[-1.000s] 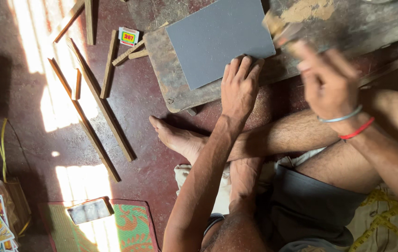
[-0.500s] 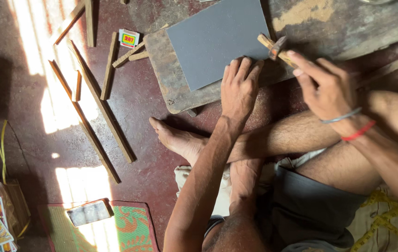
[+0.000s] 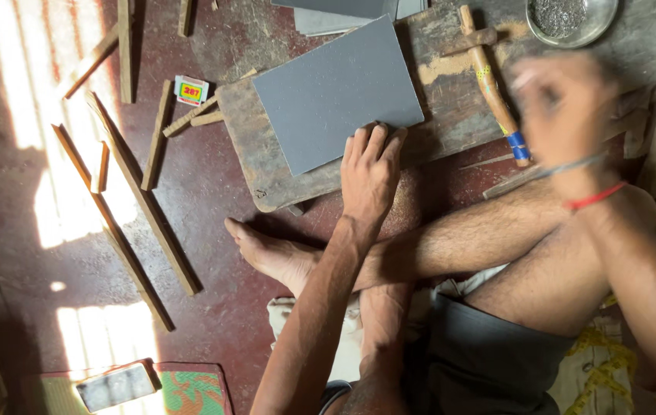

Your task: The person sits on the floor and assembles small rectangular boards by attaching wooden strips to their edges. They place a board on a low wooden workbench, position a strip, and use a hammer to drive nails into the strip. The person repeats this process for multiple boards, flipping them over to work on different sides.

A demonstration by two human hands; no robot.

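Grey sheet lies flat on the worn wooden surface; your left hand presses its near edge, fingers spread, to keep it from sliding. Your right hand is blurred above the hammer; its grip cannot be told.

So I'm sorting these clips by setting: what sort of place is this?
Probably a small floor-level woodworking or framing workshop: a worn wooden board with a grey sheet on it, a hammer, and wooden strips scattered on the red floor.
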